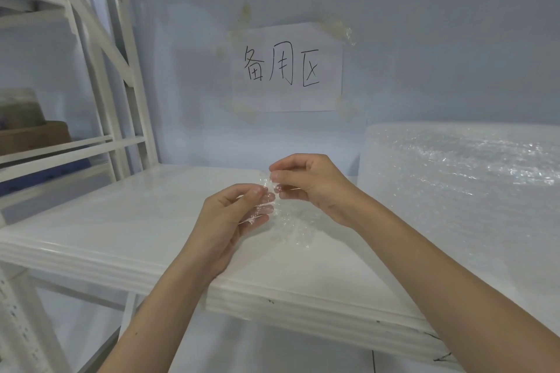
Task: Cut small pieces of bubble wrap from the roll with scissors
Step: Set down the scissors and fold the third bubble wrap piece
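Both hands are working over the middle of the white worktop (127,239). The left hand (230,221) and the right hand (309,188) are each pinching one small piece of bubble wrap (266,200) between thumb and fingertips, holding it clear of the surface. The bubble wrap roll (460,191) is standing at the worktop's right edge. A handwritten paper sign (286,70) is hanging taped to the wall behind.

Paper sign (287,68) taped on wall: "备用区".
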### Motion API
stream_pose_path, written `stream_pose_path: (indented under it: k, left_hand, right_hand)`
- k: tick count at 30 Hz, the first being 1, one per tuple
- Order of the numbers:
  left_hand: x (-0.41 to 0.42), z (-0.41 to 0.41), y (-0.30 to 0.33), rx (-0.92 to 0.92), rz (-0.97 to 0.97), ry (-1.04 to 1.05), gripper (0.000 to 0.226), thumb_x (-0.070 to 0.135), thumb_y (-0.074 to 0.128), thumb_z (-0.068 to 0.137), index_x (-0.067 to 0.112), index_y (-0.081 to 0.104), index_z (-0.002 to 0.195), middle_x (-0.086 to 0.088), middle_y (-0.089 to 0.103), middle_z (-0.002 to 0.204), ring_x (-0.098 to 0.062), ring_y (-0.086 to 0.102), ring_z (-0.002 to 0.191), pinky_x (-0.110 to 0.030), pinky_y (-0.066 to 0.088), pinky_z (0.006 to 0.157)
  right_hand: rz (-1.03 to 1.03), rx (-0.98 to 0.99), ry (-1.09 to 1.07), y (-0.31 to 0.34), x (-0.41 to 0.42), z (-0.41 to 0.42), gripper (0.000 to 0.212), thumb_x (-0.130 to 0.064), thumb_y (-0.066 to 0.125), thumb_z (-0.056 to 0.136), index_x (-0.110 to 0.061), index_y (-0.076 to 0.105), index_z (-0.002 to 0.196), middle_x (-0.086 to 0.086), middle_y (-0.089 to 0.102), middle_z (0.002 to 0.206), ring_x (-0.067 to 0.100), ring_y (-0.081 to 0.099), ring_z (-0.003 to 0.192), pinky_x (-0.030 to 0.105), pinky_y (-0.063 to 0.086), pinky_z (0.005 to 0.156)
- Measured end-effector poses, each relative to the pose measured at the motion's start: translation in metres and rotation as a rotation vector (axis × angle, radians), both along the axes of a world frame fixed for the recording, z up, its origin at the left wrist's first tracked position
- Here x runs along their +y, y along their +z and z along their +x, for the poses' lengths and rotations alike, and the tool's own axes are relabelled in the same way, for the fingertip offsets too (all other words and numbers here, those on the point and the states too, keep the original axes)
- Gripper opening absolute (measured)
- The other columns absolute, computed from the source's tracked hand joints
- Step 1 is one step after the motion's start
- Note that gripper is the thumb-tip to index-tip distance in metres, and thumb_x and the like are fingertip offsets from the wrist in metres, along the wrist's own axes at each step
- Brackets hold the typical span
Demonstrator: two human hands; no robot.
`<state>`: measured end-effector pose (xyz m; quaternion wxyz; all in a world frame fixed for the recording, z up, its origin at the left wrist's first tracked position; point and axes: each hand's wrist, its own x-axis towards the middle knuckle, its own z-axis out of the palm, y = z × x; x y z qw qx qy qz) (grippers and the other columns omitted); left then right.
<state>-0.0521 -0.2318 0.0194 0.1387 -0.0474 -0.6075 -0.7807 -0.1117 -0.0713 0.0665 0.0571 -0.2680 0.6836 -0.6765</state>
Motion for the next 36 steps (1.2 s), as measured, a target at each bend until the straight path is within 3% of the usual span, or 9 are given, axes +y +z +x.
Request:
stream_pose_path:
  k: [6, 15, 22, 30, 36]
  left_hand:
    - [0.0017, 0.0005, -0.0003, 0.004, -0.046, 0.023, 0.014, 0.014, 0.059, 0.095, 0.009, 0.072, 0.092, -0.007, 0.078, 0.092, -0.014, 0.072, 0.085, -0.035, 0.057, 0.087]
    - [0.0032, 0.0018, 0.0030, -0.023, -0.114, 0.002, 0.016, 0.012, 0.046, 0.097, 0.008, 0.059, 0.088, -0.014, 0.078, 0.098, -0.027, 0.073, 0.091, -0.038, 0.056, 0.087]
    - [0.0021, 0.0015, 0.0046, -0.025, -0.090, -0.005, 0.017, 0.014, 0.044, 0.098, 0.010, 0.057, 0.088, -0.015, 0.077, 0.098, -0.026, 0.073, 0.086, -0.038, 0.055, 0.083]
    - [0.0010, 0.0006, 0.0037, -0.029, -0.057, -0.029, 0.019, 0.015, 0.040, 0.098, 0.007, 0.057, 0.098, -0.021, 0.075, 0.102, -0.028, 0.072, 0.087, -0.038, 0.056, 0.082]
    - [0.0026, 0.0018, 0.0055, -0.051, -0.049, -0.047, 0.018, 0.013, 0.041, 0.096, 0.012, 0.054, 0.083, -0.021, 0.076, 0.101, -0.028, 0.071, 0.086, -0.037, 0.056, 0.083]
  right_hand:
    - [0.099, 0.026, -0.036, -0.0015, -0.0008, 0.0001, 0.021, -0.012, 0.073, 0.084, -0.003, 0.070, 0.103, 0.003, 0.065, 0.078, 0.014, 0.062, 0.059, 0.024, 0.057, 0.065]
    - [0.201, 0.029, -0.047, -0.0045, -0.0023, -0.0001, 0.027, -0.030, 0.068, 0.088, -0.006, 0.071, 0.102, -0.003, 0.062, 0.084, 0.015, 0.057, 0.063, 0.026, 0.056, 0.066]
    - [0.219, 0.014, -0.046, -0.0030, -0.0014, -0.0005, 0.024, -0.006, 0.052, 0.093, -0.007, 0.072, 0.105, 0.004, 0.061, 0.087, 0.016, 0.059, 0.063, 0.025, 0.055, 0.063]
    - [0.288, 0.123, -0.021, -0.0059, -0.0002, -0.0005, 0.023, -0.009, 0.067, 0.086, -0.010, 0.070, 0.108, 0.003, 0.069, 0.081, 0.012, 0.058, 0.068, 0.022, 0.049, 0.063]
    - [0.251, 0.143, -0.074, -0.0070, 0.0003, -0.0032, 0.016, -0.006, 0.069, 0.084, -0.009, 0.074, 0.099, -0.002, 0.064, 0.071, 0.006, 0.057, 0.059, 0.018, 0.049, 0.058]
